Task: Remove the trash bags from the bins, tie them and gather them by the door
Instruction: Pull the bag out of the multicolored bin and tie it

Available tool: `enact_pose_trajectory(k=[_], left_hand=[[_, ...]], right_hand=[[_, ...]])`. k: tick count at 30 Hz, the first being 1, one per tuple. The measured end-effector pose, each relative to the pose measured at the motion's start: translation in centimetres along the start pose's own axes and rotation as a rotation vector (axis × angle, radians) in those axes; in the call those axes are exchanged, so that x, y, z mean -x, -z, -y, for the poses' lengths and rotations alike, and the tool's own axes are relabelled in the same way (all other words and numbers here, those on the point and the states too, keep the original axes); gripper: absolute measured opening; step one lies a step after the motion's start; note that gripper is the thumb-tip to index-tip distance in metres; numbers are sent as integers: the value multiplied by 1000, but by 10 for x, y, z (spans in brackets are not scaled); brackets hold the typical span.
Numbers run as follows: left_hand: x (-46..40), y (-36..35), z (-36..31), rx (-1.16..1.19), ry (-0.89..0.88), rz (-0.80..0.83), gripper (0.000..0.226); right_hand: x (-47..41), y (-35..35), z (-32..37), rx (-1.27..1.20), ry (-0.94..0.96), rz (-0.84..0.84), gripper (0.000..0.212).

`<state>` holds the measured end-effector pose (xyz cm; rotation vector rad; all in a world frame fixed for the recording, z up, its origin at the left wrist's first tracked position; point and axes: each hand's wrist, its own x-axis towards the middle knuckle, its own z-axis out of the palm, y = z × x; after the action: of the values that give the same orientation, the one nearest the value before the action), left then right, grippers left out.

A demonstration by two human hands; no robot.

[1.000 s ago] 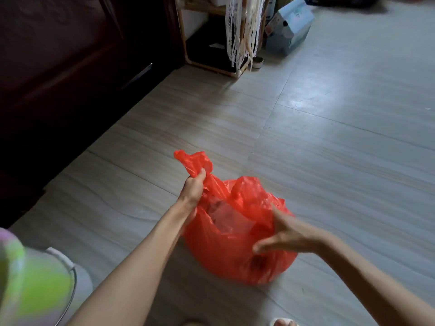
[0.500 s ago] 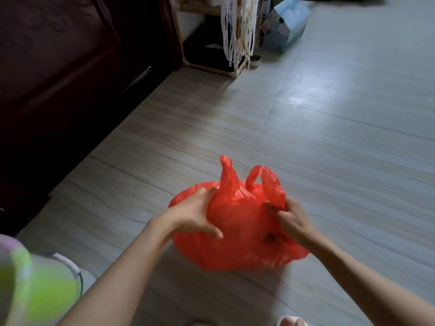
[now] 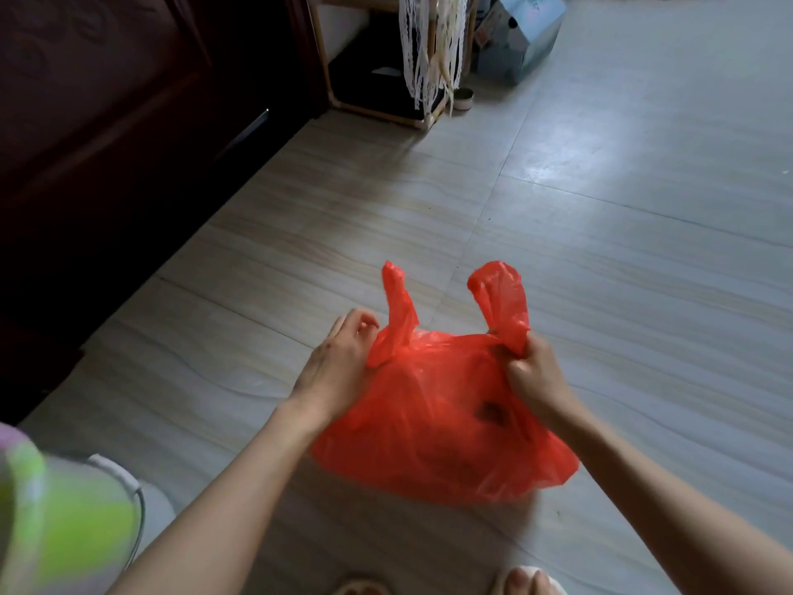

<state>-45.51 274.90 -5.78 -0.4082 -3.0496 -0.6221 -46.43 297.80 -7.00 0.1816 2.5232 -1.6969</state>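
Note:
A full red plastic trash bag (image 3: 442,423) sits on the tiled floor in front of me. Its two handles stand upright, apart from each other. My left hand (image 3: 339,362) pinches the base of the left handle (image 3: 397,311), fingers curled. My right hand (image 3: 532,371) grips the base of the right handle (image 3: 502,298). The top of the bag between the handles is gathered flat. A dark patch shows through the plastic on the near right side.
A white bin (image 3: 124,487) stands at my lower left, partly behind a blurred green cloth. Dark wooden furniture (image 3: 107,122) runs along the left. A wooden rack (image 3: 377,109) with hanging lace, a small dish and a blue box (image 3: 523,36) stand at the back. My feet show at the bottom edge.
Both hands moved from the bag's sides up to its handles. The two handles were pulled apart and now stand further from each other, one in each hand.

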Motion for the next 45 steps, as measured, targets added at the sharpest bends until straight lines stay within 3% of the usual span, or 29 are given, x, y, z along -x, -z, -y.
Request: enact_pose_trajectory(k=[2,3,6,11,14,16,19,24,26,30,34,35,37,38,40,43,45], left_hand=[[0,-2,2,-137,-5,-32,17],[-1,-3,0,-92,37,-12,19],[-6,-1,-13,396,284,20,33],[-12,-2,-26,875,450,70,19],[-13,-3,-31,948,432,19,24],[-14,-5,-35,938,361,-6,27],[-16,-9,-43,859,346,-42,13],[-25,-27,-54,1329,687,-233,14],[-30,-31,-56,1249,695,-273,14],[-37,-27,-47,888,533,-225,16],[-35,3,-3,765,258,227,74],[-31,12,6,765,264,351,77],[-20,23,18,762,328,486,58],[-16,24,23,717,356,473,45],[-13,18,29,568,362,288,25],[-17,7,28,517,346,-46,24],[-21,2,15,505,255,-136,20]], right_hand=[[-3,-5,-1,-28,58,-71,25],[-4,-6,-1,-50,68,-91,24],[-6,-11,0,-98,56,-100,22],[-6,-16,2,-119,62,-85,14],[-8,-16,3,-144,29,-82,10],[-8,-19,6,-191,12,-54,22],[-9,-22,9,-181,19,34,31],[-15,-22,4,-167,-46,33,21],[-14,-21,5,-254,-65,16,23],[-14,-18,9,-400,-59,-4,41],[-14,-18,7,-433,-96,-1,33],[-14,-18,5,-424,-104,-1,31],[-15,-17,1,-404,-126,-4,31],[-16,-17,1,-399,-138,-4,32],[-16,-16,0,-404,-148,-2,33],[-15,-16,0,-407,-146,10,31],[-16,-15,0,-407,-143,25,29]])
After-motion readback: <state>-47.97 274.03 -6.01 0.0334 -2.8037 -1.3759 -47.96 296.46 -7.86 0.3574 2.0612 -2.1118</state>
